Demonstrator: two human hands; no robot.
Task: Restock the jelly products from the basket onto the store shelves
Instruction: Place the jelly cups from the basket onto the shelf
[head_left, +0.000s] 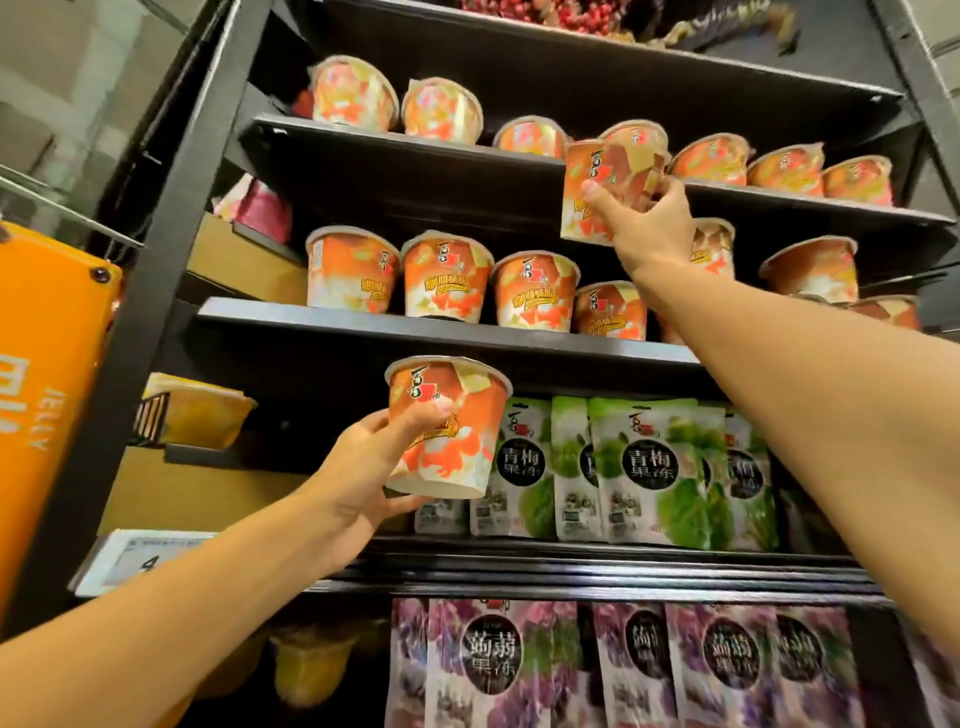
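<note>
While both arms reach up at the black shelves (447, 332), each hand grips one jelly cup. The left hand (358, 488) curls its fingers and thumb round an orange cup (457, 410), held in front of green pouches (649, 467) that read 青梅果冻. The right hand (649, 228) clasps a second cup (608, 176), tilted, at the edge of a higher shelf beside matching cups (447, 275), whose print is too blurred to read. Purple pouches (483, 660) below read 蒟蒻果冻. An orange sign (47, 364) at the left says JELLY, and a price tag (140, 561) shows a 4
</note>
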